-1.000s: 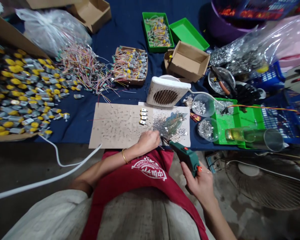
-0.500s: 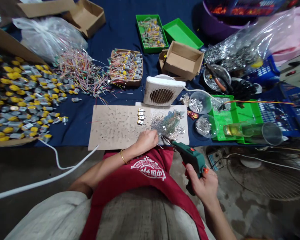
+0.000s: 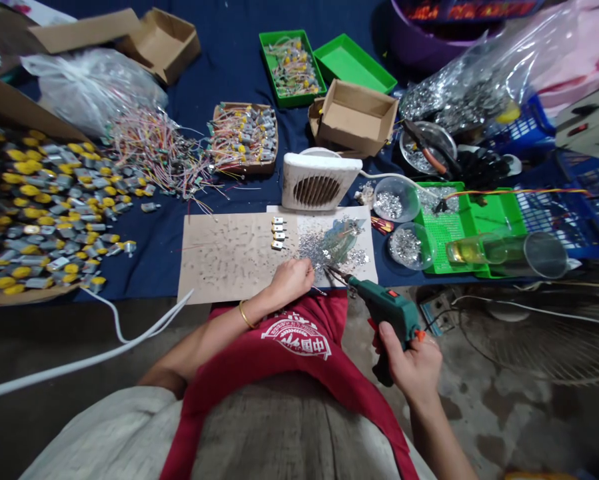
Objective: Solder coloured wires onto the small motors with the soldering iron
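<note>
My right hand (image 3: 415,367) is wrapped round the handle of a green soldering gun (image 3: 386,307). Its thin tip points left, over the small metal parts (image 3: 312,250) scattered on the board. Close to that tip, my left hand (image 3: 293,280) is closed at the front edge of the cardboard sheet (image 3: 219,260). A thin shiny piece (image 3: 319,291) shows by its fingers; what they grip is too small to name. Beyond this hand, several small motors (image 3: 278,235) stand in a short column on the cardboard. A greenish translucent piece (image 3: 340,241) lies among the metal bits.
A white fan unit (image 3: 322,183) stands behind the board. At left are a heap of yellow-capped motors (image 3: 54,213) and a pile of wires (image 3: 154,150). Tubs of metal parts (image 3: 406,245), a green basket (image 3: 442,257) and a cup lying sideways (image 3: 544,255) are at right.
The soldering gun and my right hand have shifted slightly right and down. My left hand stays closed in nearly the same place. The whole view has tilted a little.
</note>
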`<act>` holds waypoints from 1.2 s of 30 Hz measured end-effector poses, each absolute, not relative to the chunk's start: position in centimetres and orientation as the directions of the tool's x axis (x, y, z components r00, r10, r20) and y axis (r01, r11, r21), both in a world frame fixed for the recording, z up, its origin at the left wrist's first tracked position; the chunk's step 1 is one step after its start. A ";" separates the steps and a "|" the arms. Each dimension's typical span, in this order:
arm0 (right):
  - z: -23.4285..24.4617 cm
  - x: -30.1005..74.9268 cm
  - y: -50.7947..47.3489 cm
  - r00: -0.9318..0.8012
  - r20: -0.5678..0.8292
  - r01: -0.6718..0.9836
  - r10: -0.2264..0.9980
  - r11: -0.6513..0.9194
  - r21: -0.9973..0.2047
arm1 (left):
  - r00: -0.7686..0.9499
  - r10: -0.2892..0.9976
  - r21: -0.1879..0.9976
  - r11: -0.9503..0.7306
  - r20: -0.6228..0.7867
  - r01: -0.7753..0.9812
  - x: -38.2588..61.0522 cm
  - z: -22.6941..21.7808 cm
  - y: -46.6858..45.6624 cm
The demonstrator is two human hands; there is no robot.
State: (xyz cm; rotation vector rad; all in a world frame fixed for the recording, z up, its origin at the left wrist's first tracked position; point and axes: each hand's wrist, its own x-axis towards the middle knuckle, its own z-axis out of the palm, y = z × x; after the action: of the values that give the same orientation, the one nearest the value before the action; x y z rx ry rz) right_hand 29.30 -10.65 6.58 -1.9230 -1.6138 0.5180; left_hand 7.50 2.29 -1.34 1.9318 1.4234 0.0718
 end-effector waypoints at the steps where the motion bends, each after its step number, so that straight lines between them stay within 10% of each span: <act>1: 6.6 29.3 -10.6 0.208 0.055 0.755 0.977 -0.124 -0.644 | 0.384 0.850 0.573 -0.123 -0.361 0.811 7.5 -1.3 2.3; 20: 6.4 29.4 -10.3 0.291 0.074 0.705 0.954 -0.161 -0.691 | 0.356 0.864 0.623 -0.064 -0.357 0.780 7.5 -1.3 2.2; 28: 5.8 30.6 -11.1 0.411 -0.008 0.630 0.912 -0.290 -0.721 | 0.178 0.902 0.783 0.226 -0.392 0.579 3.9 -1.6 3.6; 36: 4.4 28.7 -8.9 0.407 0.070 0.656 0.911 -0.238 -0.716 | 0.084 0.996 0.746 -0.054 -0.003 0.664 -3.2 -0.8 -1.5</act>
State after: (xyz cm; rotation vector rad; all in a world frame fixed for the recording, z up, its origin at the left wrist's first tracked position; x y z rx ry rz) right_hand 28.68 -8.92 4.36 -1.9861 -1.3301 0.4803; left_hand -3.17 -1.46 -0.76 1.7817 1.6395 0.7308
